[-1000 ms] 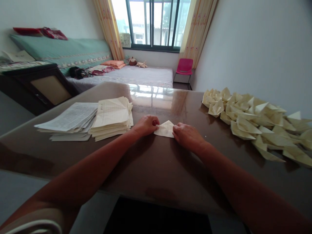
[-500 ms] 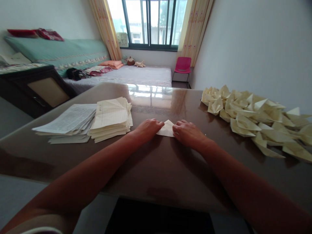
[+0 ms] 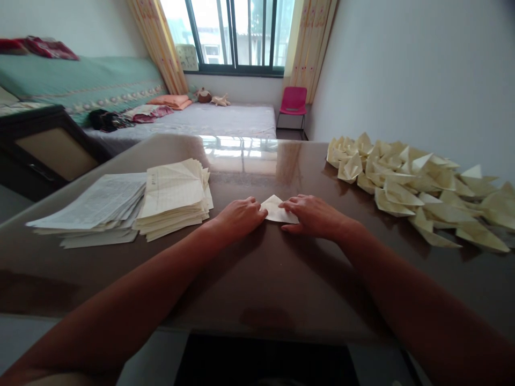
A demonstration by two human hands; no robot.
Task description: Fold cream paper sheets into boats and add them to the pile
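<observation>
A: In the head view, where is the paper being worked?
B: The folded paper point(image 3: 274, 210) lies near the middle of the surface point(image 3: 249, 284), nearer its far edge than its near one, with a peak pointing away.
A: And the fingers?
B: Those of the left hand point(image 3: 241, 217) bend over its left corner; pinching or pressing, I can't tell. The right hand point(image 3: 316, 214) has a fingertip on the paper, its thumb spread apart, so that grip looks loose.
A: How far along is it?
B: Partway, I'd judge. Many folded pieces point(image 3: 402, 193) already crowd the right side, from the far corner forward. This one is flat and creased, without their raised shape. Toward the left edge, a thick stack of cream sheets point(image 3: 175, 185) lies unfolded beside printed sheets point(image 3: 100, 195).
A: Any writing?
B: A short dark column on the top cream sheet and dense text on the top printed one, both too small to read. No brand I can make out.
</observation>
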